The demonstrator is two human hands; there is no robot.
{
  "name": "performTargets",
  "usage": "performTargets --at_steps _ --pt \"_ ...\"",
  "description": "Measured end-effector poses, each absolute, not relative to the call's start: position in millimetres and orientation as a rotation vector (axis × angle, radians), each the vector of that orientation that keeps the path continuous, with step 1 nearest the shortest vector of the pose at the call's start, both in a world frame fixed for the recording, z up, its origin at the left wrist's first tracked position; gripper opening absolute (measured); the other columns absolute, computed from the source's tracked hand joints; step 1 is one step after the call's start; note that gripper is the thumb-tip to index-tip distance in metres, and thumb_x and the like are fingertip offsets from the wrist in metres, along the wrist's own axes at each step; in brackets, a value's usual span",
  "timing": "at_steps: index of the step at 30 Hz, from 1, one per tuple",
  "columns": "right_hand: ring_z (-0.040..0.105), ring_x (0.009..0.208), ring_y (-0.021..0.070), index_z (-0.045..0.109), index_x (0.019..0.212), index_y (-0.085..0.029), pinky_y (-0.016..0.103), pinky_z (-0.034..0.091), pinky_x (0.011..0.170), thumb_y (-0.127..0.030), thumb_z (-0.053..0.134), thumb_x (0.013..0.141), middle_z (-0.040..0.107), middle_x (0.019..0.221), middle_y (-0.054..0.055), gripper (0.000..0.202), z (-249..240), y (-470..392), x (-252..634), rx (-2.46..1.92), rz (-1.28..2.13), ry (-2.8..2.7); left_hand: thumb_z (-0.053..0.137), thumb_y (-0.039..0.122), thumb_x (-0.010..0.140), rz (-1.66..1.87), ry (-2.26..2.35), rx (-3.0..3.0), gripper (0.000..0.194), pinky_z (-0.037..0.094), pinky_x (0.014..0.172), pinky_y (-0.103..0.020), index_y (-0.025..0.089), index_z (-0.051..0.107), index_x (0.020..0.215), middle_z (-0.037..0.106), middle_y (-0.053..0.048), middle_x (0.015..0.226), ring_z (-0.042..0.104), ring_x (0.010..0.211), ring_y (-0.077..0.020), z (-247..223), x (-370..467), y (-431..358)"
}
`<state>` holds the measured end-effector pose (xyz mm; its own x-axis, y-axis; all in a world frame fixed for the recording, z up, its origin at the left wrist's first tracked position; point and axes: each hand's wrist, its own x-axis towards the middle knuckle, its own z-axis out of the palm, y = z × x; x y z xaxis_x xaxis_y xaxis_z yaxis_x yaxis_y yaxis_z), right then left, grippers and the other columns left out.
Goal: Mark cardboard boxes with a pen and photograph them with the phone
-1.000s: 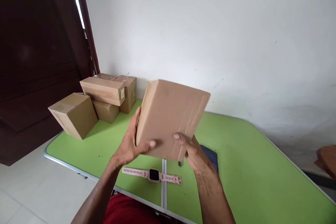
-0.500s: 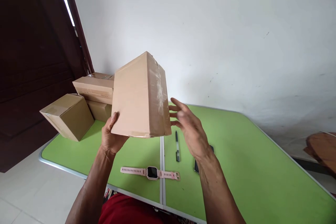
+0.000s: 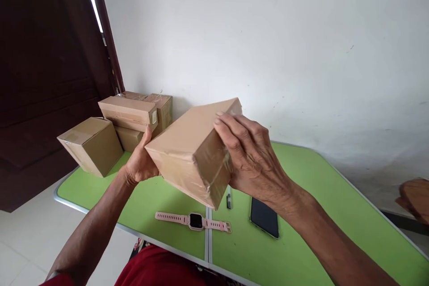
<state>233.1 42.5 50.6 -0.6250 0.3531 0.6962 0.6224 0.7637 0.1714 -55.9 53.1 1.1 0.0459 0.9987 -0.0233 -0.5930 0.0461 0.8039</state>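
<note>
A brown cardboard box (image 3: 187, 138), sealed with clear tape, is held tilted above the green table. My left hand (image 3: 142, 158) grips its left end, thumb on the near edge and fingers hidden underneath. On the right end, my right hand (image 3: 248, 152) is closed over the taped side, its fingertips on the upper edge. Below the box lies a pink-strapped smartwatch (image 3: 195, 221), stretched flat. A pen (image 3: 229, 200) is mostly covered by the box, and a dark smartphone (image 3: 264, 216) lies beneath my right wrist.
Several more cardboard boxes (image 3: 129, 109) are stacked at the table's back left, with one box (image 3: 92, 145) standing in front. The green folding table (image 3: 321, 214) has a metal seam down its middle. A white wall (image 3: 268, 44) rises behind, and a dark door (image 3: 50, 53) stands left.
The box has tipped over and come lower, so its taped end faces me. My right hand has gone from spread fingers beside it to a grip on its right end.
</note>
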Motion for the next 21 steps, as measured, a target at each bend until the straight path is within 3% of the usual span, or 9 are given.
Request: performTargets --at_steps 7,9,12,15,18,21 --pt "0.046 0.149 0.0491 0.019 0.173 -0.027 0.073 0.044 0.118 -0.06 0.079 0.088 0.044 0.164 0.023 0.109 -3 72 254 -0.786 -0.056 -2.106 0.071 0.1 0.066 1.26 0.557 0.914 0.113 0.049 0.124 -0.057 0.034 0.064 0.156 0.07 -0.007 0.155 0.053 0.155 -0.0456 14 -24 46" --pt "0.048 0.147 0.049 0.029 0.169 -0.026 0.071 0.047 0.117 -0.069 0.081 0.083 0.047 0.162 0.022 0.109 -16 73 256 -0.854 0.184 -2.044 0.059 0.105 0.069 1.23 0.548 1.061 0.118 0.039 0.131 -0.058 0.037 0.052 0.166 0.059 -0.004 0.167 0.042 0.162 -0.0439 13 -17 48" --pt "0.056 0.141 0.0459 0.046 0.158 -0.025 0.064 0.056 0.111 -0.07 0.09 0.072 0.058 0.154 0.02 0.106 -24 68 253 -0.986 0.541 -1.873 0.032 0.104 0.084 1.245 0.591 1.335 0.113 0.015 0.14 -0.056 0.038 0.033 0.175 0.038 -0.001 0.181 0.02 0.172 -0.0384 9 -11 53" --pt "0.068 0.126 0.0393 0.061 0.14 -0.026 0.056 0.064 0.1 -0.062 0.095 0.068 0.071 0.137 0.015 0.087 -24 63 252 -1.05 0.828 -1.726 0.017 0.095 0.095 1.267 0.704 1.646 0.1 -0.006 0.14 -0.05 0.037 0.024 0.177 0.019 0.003 0.187 -0.003 0.175 -0.0315 8 -6 52" --pt "0.072 0.117 0.0365 0.067 0.128 -0.029 0.054 0.064 0.097 -0.056 0.099 0.063 0.076 0.131 0.012 0.077 -24 62 260 -1.054 0.946 -1.612 0.011 0.086 0.102 1.21 0.802 1.882 0.088 -0.008 0.14 -0.051 0.042 0.011 0.178 0.007 0.007 0.189 -0.009 0.175 -0.0285 14 -2 44" --pt "0.072 0.118 0.0389 0.071 0.124 -0.03 0.054 0.064 0.094 -0.055 0.099 0.06 0.079 0.128 0.011 0.074 -27 63 274 -1.01 1.101 -1.49 0.019 0.088 0.101 1.156 0.831 2.01 0.088 -0.002 0.139 -0.062 0.045 0.007 0.177 0.006 0.003 0.189 -0.005 0.173 -0.0341 23 2 34"
